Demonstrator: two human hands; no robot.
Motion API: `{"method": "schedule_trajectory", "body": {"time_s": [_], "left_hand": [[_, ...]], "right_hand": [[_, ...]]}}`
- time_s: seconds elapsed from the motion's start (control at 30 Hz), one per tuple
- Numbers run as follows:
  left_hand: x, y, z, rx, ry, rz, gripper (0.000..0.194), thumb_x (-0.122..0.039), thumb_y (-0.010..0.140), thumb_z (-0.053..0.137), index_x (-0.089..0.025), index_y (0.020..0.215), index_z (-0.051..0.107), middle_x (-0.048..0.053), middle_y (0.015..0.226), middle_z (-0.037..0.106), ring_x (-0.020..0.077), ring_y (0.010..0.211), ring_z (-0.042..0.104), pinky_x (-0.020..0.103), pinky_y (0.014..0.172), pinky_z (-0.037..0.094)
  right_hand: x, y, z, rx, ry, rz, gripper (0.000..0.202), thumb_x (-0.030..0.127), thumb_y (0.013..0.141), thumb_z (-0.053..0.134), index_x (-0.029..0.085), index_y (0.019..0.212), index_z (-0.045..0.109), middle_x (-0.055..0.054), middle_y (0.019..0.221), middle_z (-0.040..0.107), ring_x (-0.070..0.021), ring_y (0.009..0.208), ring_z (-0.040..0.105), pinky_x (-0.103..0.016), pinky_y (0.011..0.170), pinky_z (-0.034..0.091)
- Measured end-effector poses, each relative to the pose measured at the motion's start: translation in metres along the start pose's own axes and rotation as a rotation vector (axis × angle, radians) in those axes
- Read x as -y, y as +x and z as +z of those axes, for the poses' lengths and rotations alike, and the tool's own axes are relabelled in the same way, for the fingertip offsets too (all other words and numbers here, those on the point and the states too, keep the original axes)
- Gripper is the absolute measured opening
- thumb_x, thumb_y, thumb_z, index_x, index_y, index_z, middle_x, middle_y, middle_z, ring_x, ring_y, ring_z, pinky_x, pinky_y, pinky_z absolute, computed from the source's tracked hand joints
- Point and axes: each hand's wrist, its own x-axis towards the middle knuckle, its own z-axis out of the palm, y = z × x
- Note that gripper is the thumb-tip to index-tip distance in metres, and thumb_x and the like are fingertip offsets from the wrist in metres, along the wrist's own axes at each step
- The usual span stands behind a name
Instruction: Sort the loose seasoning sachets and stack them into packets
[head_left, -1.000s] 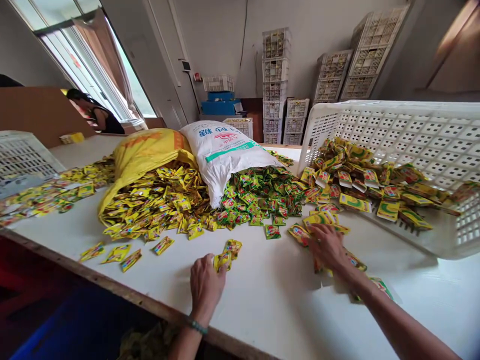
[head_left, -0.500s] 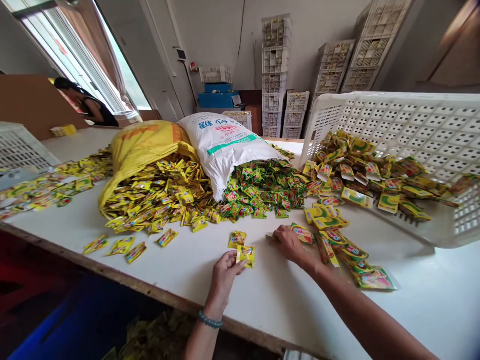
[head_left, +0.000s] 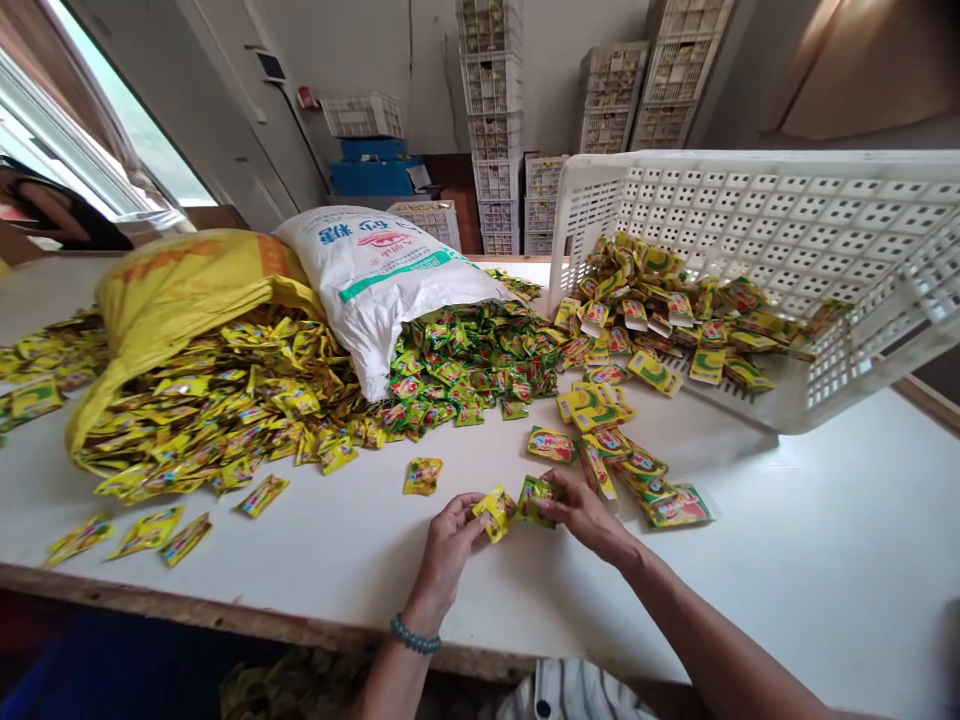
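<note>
My left hand [head_left: 448, 540] pinches a yellow sachet [head_left: 496, 512] by its left side, above the white table. Close beside it, my right hand [head_left: 589, 515] has its fingers closed on a green sachet [head_left: 535, 500]. The two sachets almost meet at their edges. A single yellow sachet [head_left: 423, 476] lies on the table just beyond my left hand. Past my right hand are several small flat boxes [head_left: 600, 408], printed yellow and green. Further off, green sachets [head_left: 480, 355] spill from a white sack [head_left: 390, 265], and yellow sachets [head_left: 225, 385] from a yellow sack [head_left: 187, 270].
A white plastic crate [head_left: 750, 200] lies tipped on its side at the right, with small boxes spilling out. Several loose yellow sachets [head_left: 150, 530] lie near the table's front edge at left. Stacked crates [head_left: 495, 130] stand against the back wall. Part of a person shows at far left.
My right hand has picked up a green sachet and brought it beside the yellow one in my left hand. The camera view has turned to the right.
</note>
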Motion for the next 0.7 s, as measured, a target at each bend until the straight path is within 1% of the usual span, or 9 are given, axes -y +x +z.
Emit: {"method": "schedule_trajectory", "body": {"time_s": [0.07,0.13,0.23,0.37,0.5,0.57,0.63,0.7], "left_hand": [[-0.001,0.004,0.004,0.027,0.024,0.013,0.033,-0.028,0.058,0.074,-0.014,0.087,0.063,0.004,0.076,0.072,0.0175,0.07,0.066,0.028,0.068,0.05],[-0.001,0.008,0.008,0.045,0.063,0.027,0.032,-0.029,0.06,0.074,-0.014,0.087,0.064,0.004,0.076,0.072,0.0173,0.071,0.066,0.027,0.068,0.05],[-0.001,0.011,0.014,0.072,0.103,0.027,0.032,-0.029,0.06,0.074,-0.014,0.087,0.065,0.004,0.077,0.071,0.0171,0.071,0.065,0.027,0.067,0.049],[-0.003,0.007,0.026,0.142,0.074,0.008,0.034,-0.032,0.062,0.077,-0.014,0.089,0.065,0.006,0.081,0.072,0.0179,0.076,0.066,0.028,0.071,0.05],[-0.003,0.004,0.038,0.17,0.035,-0.012,0.04,-0.033,0.062,0.08,-0.013,0.093,0.064,0.007,0.086,0.073,0.0194,0.081,0.067,0.03,0.078,0.05],[-0.001,0.004,0.042,0.149,0.041,-0.009,0.041,-0.03,0.059,0.081,-0.013,0.093,0.063,0.007,0.085,0.073,0.0193,0.081,0.067,0.03,0.077,0.051],[0.0,0.006,0.046,0.11,0.039,0.002,0.041,-0.026,0.057,0.082,-0.014,0.091,0.061,0.005,0.082,0.073,0.0188,0.079,0.067,0.028,0.074,0.051],[0.0,0.01,0.048,0.104,0.029,0.008,0.04,-0.023,0.056,0.08,-0.015,0.09,0.059,0.004,0.08,0.073,0.0181,0.078,0.067,0.027,0.072,0.051]], "right_hand": [[-0.008,0.0,-0.002,0.043,0.065,0.003,0.039,0.056,0.074,0.068,0.021,0.081,0.053,0.003,0.073,0.051,-0.0137,0.067,0.047,-0.026,0.062,0.037],[-0.014,0.0,-0.003,0.068,0.122,0.005,0.039,0.055,0.074,0.07,0.021,0.084,0.054,0.004,0.073,0.051,-0.0128,0.066,0.046,-0.026,0.062,0.036],[-0.018,-0.002,-0.003,0.053,0.213,0.01,0.039,0.05,0.073,0.073,0.021,0.088,0.052,0.004,0.073,0.05,-0.012,0.066,0.046,-0.025,0.061,0.036],[-0.018,-0.005,-0.002,0.038,0.245,0.048,0.046,0.049,0.067,0.077,0.022,0.092,0.049,0.004,0.073,0.052,-0.0134,0.068,0.049,-0.027,0.063,0.039],[-0.017,-0.004,0.001,-0.063,0.224,0.059,0.048,0.05,0.063,0.078,0.023,0.089,0.047,0.004,0.072,0.052,-0.0147,0.067,0.051,-0.028,0.062,0.04],[-0.016,-0.003,0.002,-0.11,0.242,0.064,0.048,0.049,0.063,0.077,0.023,0.091,0.047,0.004,0.071,0.053,-0.0154,0.067,0.051,-0.029,0.062,0.04],[-0.015,-0.003,0.002,-0.149,0.272,0.065,0.049,0.047,0.063,0.076,0.023,0.096,0.048,0.003,0.074,0.055,-0.0167,0.071,0.053,-0.029,0.065,0.042],[-0.013,-0.003,0.0,-0.158,0.279,0.052,0.047,0.044,0.064,0.075,0.021,0.097,0.051,0.001,0.078,0.057,-0.0182,0.077,0.055,-0.03,0.068,0.043]]}}
